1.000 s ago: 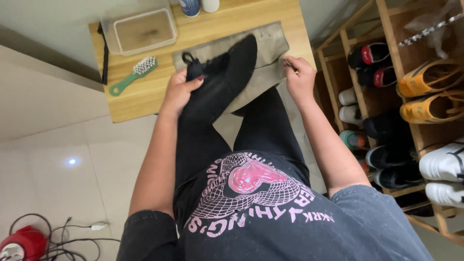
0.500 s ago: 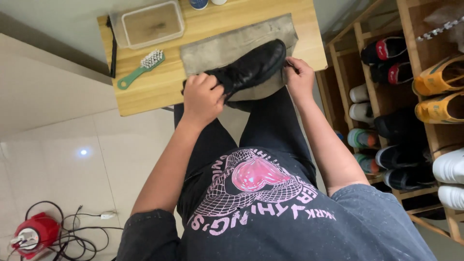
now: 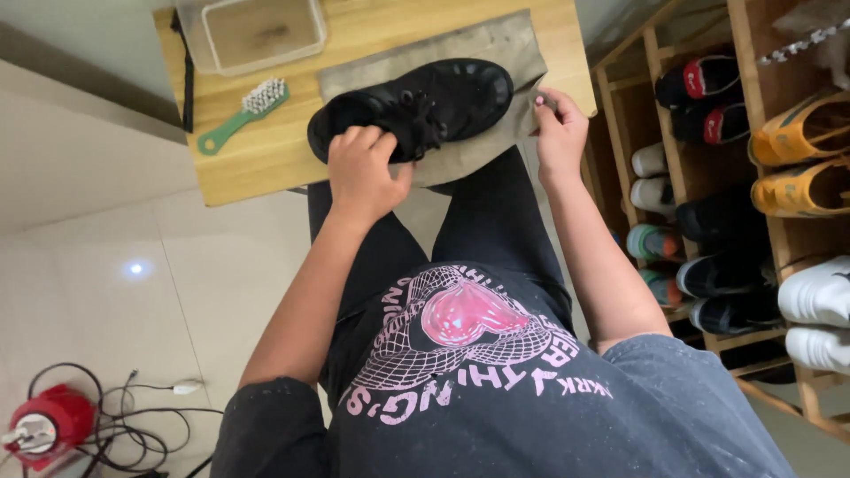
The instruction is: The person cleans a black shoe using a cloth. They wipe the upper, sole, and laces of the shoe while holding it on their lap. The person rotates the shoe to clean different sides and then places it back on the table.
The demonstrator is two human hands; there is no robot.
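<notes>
A black lace-up shoe (image 3: 416,106) lies on its side on a grey-brown cloth (image 3: 496,44) spread over a small wooden table (image 3: 266,168), and everything else is best placed from that shoe. The left hand (image 3: 361,170) is clenched over the shoe's heel end, at the edge nearest the person — fingers curled over the top of the opening, thumb toward the laces. The right hand (image 3: 560,131) sits just past the shoe's toe end, pinching the cloth's near corner between thumb and fingers; it grasps the cloth only and does not touch the shoe. Off the heel end of the shoe, on bare wood, lies a green-handled brush (image 3: 241,115) with pale bristles, close to the shoe but apart from it. Beyond the shoe, at the table's far edge, stands a clear plastic tub (image 3: 252,31) with a brownish inside, its corner just beside the cloth. Past the toe end, beyond the table's edge, a wooden shoe rack (image 3: 708,168) holds pairs in red and black, orange, white and dark colours. Well away from the shoe, on the tiled floor behind the heel side, a red device (image 3: 49,423) sits among tangled cables (image 3: 133,416).
</notes>
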